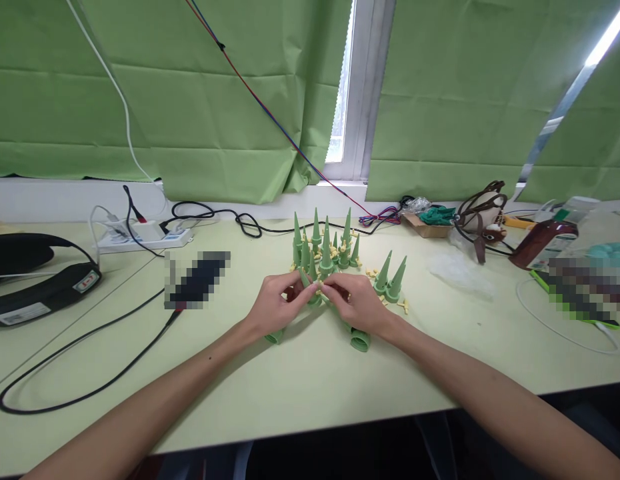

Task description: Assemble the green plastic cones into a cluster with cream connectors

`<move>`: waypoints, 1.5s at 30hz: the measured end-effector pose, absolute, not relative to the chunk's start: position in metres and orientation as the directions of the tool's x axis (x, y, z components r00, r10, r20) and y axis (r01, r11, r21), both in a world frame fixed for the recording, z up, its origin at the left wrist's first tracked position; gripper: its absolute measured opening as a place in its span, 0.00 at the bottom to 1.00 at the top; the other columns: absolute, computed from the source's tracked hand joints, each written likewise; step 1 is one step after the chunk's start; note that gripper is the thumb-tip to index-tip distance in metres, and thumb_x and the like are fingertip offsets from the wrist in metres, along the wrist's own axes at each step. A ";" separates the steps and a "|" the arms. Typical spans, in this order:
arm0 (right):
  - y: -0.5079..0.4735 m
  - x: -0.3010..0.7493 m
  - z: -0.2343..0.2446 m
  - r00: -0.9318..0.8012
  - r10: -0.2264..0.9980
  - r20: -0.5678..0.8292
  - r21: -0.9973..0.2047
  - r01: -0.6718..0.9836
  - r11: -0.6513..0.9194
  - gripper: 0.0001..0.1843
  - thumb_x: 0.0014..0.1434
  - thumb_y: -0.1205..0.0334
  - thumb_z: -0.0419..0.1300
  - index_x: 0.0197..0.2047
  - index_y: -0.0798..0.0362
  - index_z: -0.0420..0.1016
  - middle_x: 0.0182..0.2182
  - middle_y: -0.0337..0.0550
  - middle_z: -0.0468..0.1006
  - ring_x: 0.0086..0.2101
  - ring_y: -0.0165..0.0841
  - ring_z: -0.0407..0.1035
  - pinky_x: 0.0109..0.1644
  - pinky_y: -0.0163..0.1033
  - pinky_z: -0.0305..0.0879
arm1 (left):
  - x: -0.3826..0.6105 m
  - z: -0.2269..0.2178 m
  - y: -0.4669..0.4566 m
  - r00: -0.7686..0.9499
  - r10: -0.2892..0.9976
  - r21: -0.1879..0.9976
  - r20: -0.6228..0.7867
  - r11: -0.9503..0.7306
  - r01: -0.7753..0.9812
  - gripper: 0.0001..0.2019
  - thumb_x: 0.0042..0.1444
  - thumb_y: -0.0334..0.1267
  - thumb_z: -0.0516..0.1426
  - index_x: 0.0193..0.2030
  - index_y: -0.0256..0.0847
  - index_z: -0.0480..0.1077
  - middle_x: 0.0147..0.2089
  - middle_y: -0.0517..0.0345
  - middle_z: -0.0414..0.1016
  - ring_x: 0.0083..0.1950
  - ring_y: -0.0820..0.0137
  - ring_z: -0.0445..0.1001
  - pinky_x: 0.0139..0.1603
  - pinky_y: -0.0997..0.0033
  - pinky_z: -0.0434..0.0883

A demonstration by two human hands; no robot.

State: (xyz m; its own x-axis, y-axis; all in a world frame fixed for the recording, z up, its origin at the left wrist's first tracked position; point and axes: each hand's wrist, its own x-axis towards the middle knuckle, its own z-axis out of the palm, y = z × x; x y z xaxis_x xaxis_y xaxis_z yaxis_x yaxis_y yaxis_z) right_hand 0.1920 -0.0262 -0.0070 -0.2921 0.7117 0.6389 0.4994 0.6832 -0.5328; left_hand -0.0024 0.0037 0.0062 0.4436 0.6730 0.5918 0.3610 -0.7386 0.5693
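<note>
Green curtains (190,100) back our pale tabletop (310,393); a black cable (90,393) loops far left; our left hand (275,308) clenches the left cone (275,337), our right hand (361,305) the right cone (361,342), fingers (303,295) meeting before the standing cones (323,250); a brown bottle (540,243) lies well right; only tabletop spans wrists to near edge.

Pale green table (310,387), green cones (323,250) standing clustered, power strip (145,237), black cable (90,393), cardboard tray (427,227)

No legible text anywhere. Black band-shaped device (40,293) at the left of the tabletop (310,387): one white label (23,313) and one small red-and-white label (85,281), print too small to read. Markings on the white power strip (145,237) equally unreadable.
</note>
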 end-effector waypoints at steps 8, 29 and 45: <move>-0.028 0.191 -0.004 -0.245 0.774 0.584 -0.627 0.470 0.621 0.12 0.66 0.61 0.54 0.31 0.54 0.72 0.22 0.36 0.69 0.22 0.27 0.57 0.27 0.33 0.55 | -0.002 0.006 0.001 0.459 0.604 0.494 0.651 -0.797 0.348 0.14 0.61 0.44 0.58 0.28 0.37 0.72 0.25 0.59 0.75 0.21 0.79 0.59 0.24 0.77 0.64; -0.031 0.187 0.005 -0.155 0.898 0.411 -0.832 0.340 0.439 0.16 0.62 0.54 0.57 0.26 0.53 0.69 0.14 0.34 0.67 0.16 0.27 0.59 0.20 0.34 0.56 | -0.008 0.005 0.002 0.610 0.311 0.105 0.729 -0.931 0.349 0.10 0.64 0.39 0.55 0.46 0.39 0.75 0.25 0.61 0.70 0.22 0.77 0.63 0.25 0.77 0.61; -0.035 0.188 0.005 -0.021 0.875 0.483 -0.854 0.212 0.476 0.17 0.65 0.49 0.57 0.30 0.53 0.69 0.17 0.34 0.67 0.17 0.27 0.62 0.22 0.34 0.59 | -0.008 0.012 -0.001 0.470 0.647 0.540 0.601 -0.761 0.358 0.24 0.70 0.46 0.41 0.27 0.38 0.65 0.25 0.58 0.67 0.26 0.73 0.65 0.31 0.73 0.65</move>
